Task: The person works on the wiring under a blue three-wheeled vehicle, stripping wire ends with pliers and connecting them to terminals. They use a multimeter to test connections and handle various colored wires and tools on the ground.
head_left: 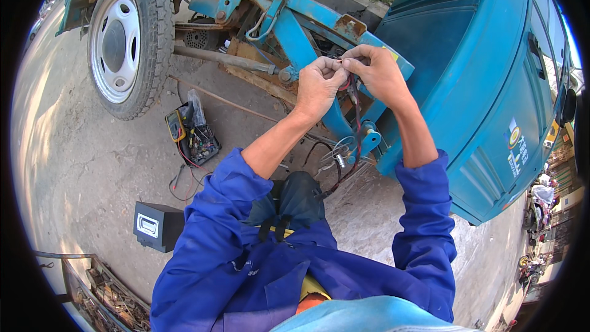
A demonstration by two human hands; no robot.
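My left hand and my right hand meet fingertip to fingertip above the blue truck frame. Both are closed in a pinch on thin wires, and a small dark red bit shows between them. The exact join is mostly covered by my fingers. From below my hands a dark red and black wire bundle hangs past the frame and curves down toward my knees. More loose wires and a metal fitting lie beside a blue bracket underneath.
A blue truck cab stands close on the right, and a wheel at the far left. On the concrete are a yellow multimeter beside an open box of small parts, and a black box. Scrap metal fills the lower left.
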